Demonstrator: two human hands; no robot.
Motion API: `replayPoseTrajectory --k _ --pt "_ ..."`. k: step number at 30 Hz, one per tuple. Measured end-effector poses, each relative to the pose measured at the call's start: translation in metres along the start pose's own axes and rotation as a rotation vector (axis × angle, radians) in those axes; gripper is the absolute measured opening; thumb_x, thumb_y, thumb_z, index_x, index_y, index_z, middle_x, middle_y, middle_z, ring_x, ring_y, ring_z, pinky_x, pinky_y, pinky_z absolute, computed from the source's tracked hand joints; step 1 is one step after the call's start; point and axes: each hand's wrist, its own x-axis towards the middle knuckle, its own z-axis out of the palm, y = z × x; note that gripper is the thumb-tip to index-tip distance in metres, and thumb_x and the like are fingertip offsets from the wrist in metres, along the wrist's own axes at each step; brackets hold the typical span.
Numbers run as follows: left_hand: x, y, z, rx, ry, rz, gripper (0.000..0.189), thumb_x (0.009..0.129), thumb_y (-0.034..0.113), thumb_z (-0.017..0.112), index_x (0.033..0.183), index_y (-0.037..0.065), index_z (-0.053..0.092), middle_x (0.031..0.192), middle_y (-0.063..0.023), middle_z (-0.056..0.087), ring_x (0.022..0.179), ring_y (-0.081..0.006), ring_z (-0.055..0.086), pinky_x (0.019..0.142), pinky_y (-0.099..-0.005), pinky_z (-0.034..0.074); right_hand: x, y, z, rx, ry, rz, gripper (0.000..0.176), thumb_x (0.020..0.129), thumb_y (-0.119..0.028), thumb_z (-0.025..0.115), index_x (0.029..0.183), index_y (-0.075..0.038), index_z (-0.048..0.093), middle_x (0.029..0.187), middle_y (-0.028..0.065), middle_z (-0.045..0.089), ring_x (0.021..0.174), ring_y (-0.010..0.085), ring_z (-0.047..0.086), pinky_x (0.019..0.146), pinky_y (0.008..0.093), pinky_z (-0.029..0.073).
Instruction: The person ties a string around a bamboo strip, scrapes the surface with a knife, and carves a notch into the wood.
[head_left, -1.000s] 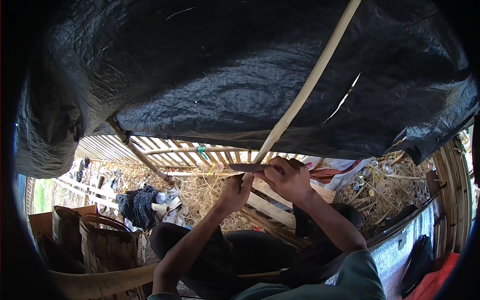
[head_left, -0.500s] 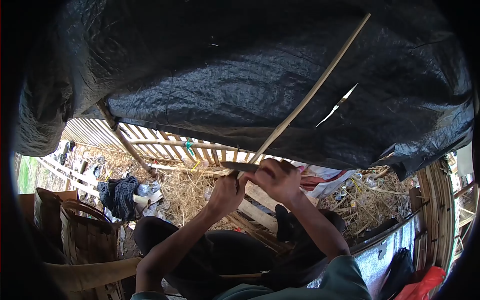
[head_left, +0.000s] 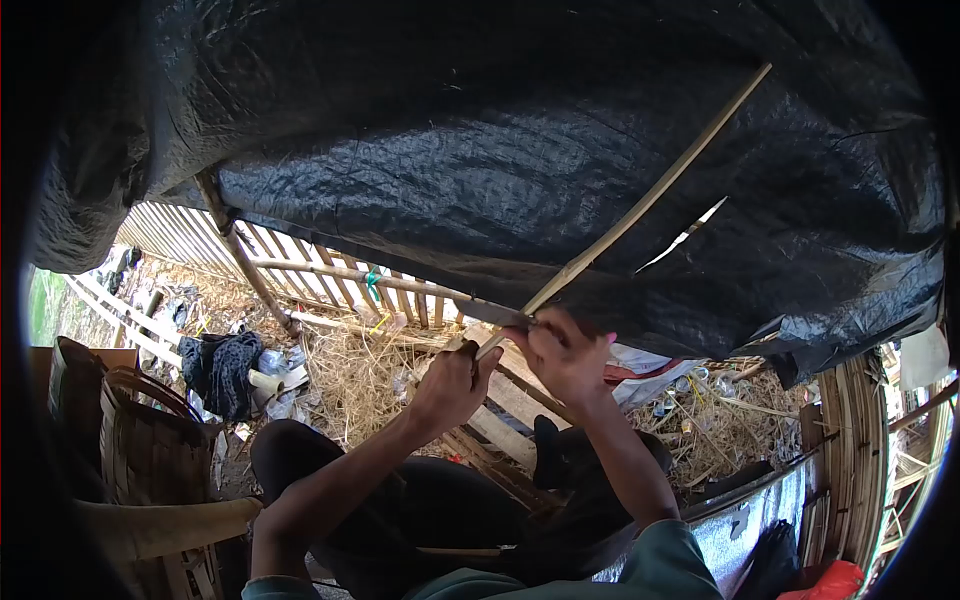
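Note:
A long, thin bamboo strip [head_left: 652,198] slants up to the right in front of me. My left hand [head_left: 448,390] is closed around its lower end. My right hand [head_left: 568,368] grips a knife, whose handle is hidden in the fingers. The knife blade [head_left: 486,312] points left and lies across the strip, just above my left hand. Both hands are close together over my lap, where my dark trousers [head_left: 465,495] show.
Black plastic sheeting [head_left: 420,190] hangs across the top, with a slit at right. Behind it runs a bamboo slat fence [head_left: 300,262]. Straw [head_left: 350,375] and litter cover the ground. Woven baskets [head_left: 150,450] stand at left, and a red bag [head_left: 838,580] lies lower right.
My right hand and the knife have moved a little up along the strip, away from my left hand. The strip's far end appears lower and further right; the view has shifted slightly.

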Motion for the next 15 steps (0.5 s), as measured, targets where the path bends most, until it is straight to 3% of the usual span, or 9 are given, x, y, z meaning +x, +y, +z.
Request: replayPoseTrajectory --k 4,6,9,12,15 --pt "0.001 -0.006 0.002 -0.029 0.185 0.307 0.033 0.093 0.02 0.054 0.075 -0.008 0.051 0.046 -0.0204 0.05 0.039 -0.0361 0.054 0.036 -0.0429 0.039 -0.011 -0.017 0.012 0.07 -0.037 -0.117 0.04 0.066 -0.025 0.081 0.057 -0.012 0.045 0.069 -0.0012 0.054 0.047 0.0129 0.051 0.039 0.0279 0.039" --pt "-0.001 0.0 -0.003 -0.008 0.078 0.127 0.034 0.094 0.02 0.054 0.074 -0.008 0.051 0.046 -0.0196 0.049 0.039 -0.0356 0.054 0.035 -0.0425 0.038 -0.009 0.005 0.003 -0.101 -0.011 -0.072 0.032 0.078 -0.037 0.07 0.064 -0.016 0.051 0.071 -0.0026 0.052 0.049 0.012 0.052 0.042 0.0278 0.042" --pt "-0.002 0.004 -0.007 -0.001 -0.023 -0.014 0.035 0.095 0.021 0.053 0.073 -0.007 0.051 0.044 -0.0165 0.048 0.036 -0.0329 0.052 0.034 -0.0409 0.035 0.015 0.079 -0.034 -0.252 0.363 0.426 0.036 0.076 -0.013 0.077 0.063 -0.006 0.044 0.053 0.0063 0.044 0.041 0.02 0.038 0.041 0.0318 0.033" --pt "-0.002 -0.005 -0.004 0.009 -0.004 -0.017 0.041 0.097 0.027 0.05 0.073 -0.007 0.052 0.044 -0.0151 0.048 0.034 -0.0278 0.05 0.033 -0.0395 0.035 0.006 0.091 -0.04 -0.134 0.373 0.386 0.037 0.079 -0.01 0.074 0.063 -0.005 0.042 0.056 0.0074 0.05 0.043 0.0188 0.038 0.041 0.0302 0.03" --pt "-0.005 -0.006 -0.007 -0.011 0.021 -0.034 0.043 0.097 0.028 0.048 0.072 -0.006 0.05 0.044 -0.0148 0.047 0.035 -0.0286 0.051 0.033 -0.0399 0.036 -0.01 0.075 -0.024 -0.016 0.344 0.425 0.034 0.079 -0.009 0.073 0.066 -0.005 0.042 0.059 0.0071 0.053 0.044 0.016 0.037 0.042 0.0281 0.03"
